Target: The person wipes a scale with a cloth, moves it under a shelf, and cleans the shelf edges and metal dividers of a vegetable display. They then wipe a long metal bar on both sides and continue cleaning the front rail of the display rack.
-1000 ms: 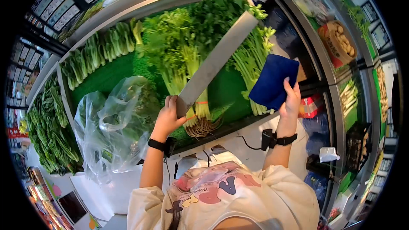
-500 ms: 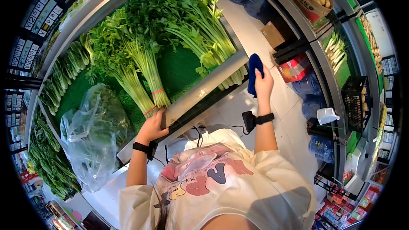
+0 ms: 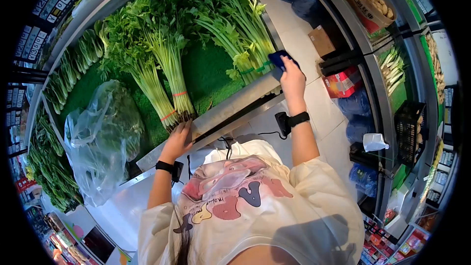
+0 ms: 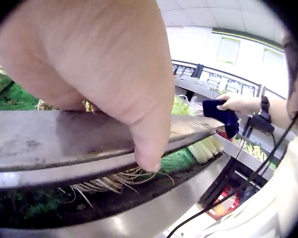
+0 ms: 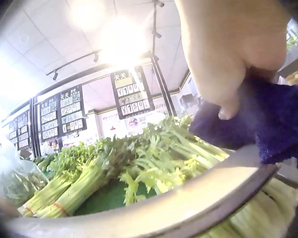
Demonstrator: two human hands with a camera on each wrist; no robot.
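Before you, a green-lined display stand (image 3: 212,76) with celery (image 3: 170,71), leafy greens (image 3: 73,72), a plastic bag (image 3: 100,135) and metal strip (image 3: 235,103).

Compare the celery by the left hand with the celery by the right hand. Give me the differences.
The celery by the left hand has red bands; the celery by the right hand has green ones. Roots show at the first's lower ends, while the second's pale stalks run under the metal strip. Both are leafy green, their leaves pointing away from the person.
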